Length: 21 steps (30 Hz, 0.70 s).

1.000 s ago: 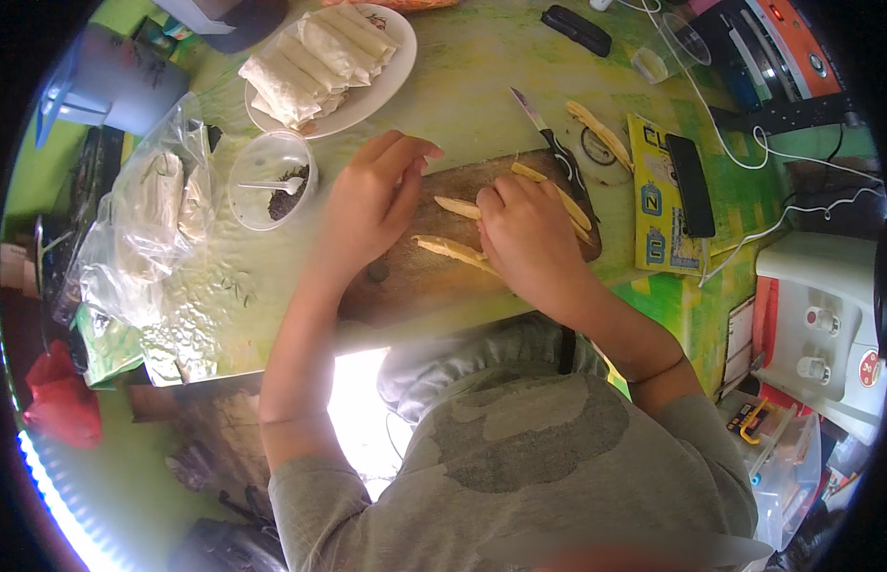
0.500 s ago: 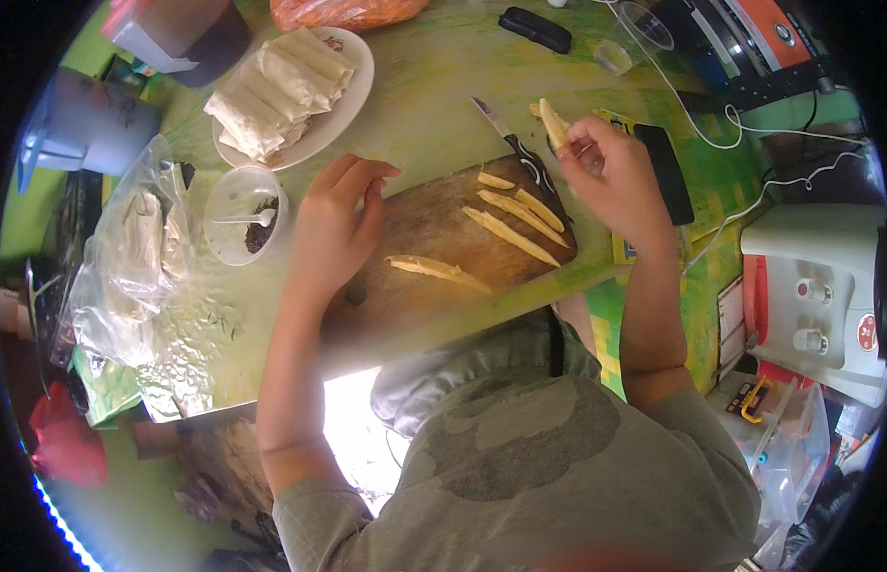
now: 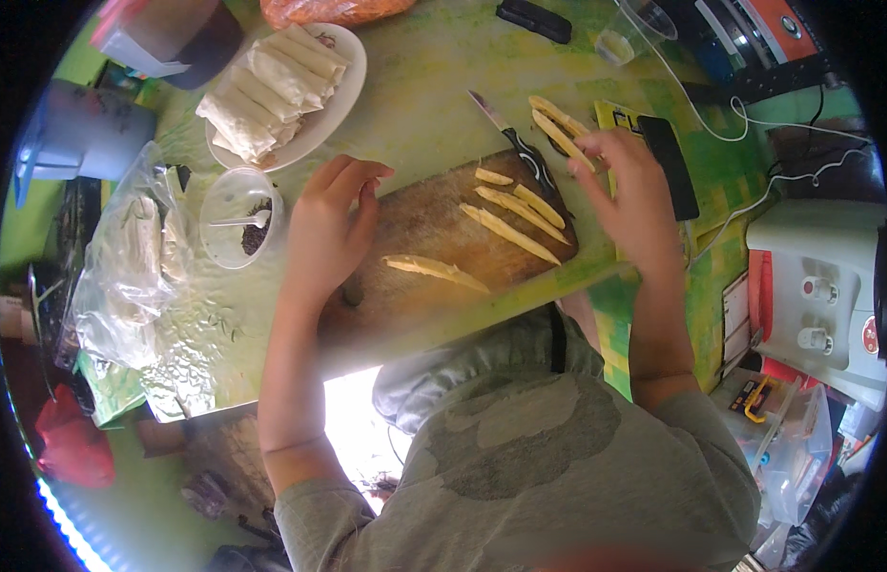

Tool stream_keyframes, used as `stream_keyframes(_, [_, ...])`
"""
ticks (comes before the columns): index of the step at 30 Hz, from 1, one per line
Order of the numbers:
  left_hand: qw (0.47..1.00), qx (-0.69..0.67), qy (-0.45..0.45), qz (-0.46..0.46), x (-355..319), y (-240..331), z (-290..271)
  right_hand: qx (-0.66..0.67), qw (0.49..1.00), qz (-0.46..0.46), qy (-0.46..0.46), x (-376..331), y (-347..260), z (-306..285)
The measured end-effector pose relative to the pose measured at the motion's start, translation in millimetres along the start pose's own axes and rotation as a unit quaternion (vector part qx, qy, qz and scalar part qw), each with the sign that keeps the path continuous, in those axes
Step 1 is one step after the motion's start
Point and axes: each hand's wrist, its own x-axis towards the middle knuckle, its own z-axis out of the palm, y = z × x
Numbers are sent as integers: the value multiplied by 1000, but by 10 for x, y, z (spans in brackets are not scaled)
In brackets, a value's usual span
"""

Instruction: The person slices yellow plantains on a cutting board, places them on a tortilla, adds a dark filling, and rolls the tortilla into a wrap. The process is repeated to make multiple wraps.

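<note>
The right hand reaches forward with its thumb and fingertips at the near end of a yellow strip; I cannot tell whether they pinch it or merely rest against it. That strip points away from the fingertips, forward and to the left, and a second yellow strip lies just beyond it. The knife lies left of this grip, its handle end nearer the hand. Left of the right hand and closer to the body, four cut pieces sit grouped on the wooden cutting board. A dark phone lies just right of the hand.

The left hand holds nothing, its fingers loosely bent and parted from the thumb, at the board's left side; a lone strip lies right of it, nearer the body.
</note>
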Motion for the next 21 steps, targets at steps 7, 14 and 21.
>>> stream_keyframes(7, [1000, 20, -14, 10, 6, -7, 3, -10, 992, -55, -113, -459, -459, 226])
stream_keyframes(14, [999, 32, -16, 14, 10, 10, -15, -34, 994, -62, -87, -470, -586, 427])
stream_keyframes(21, [999, 43, -17, 12, 16, 23, -19, 41, 993, -52, -99, -498, -710, 494])
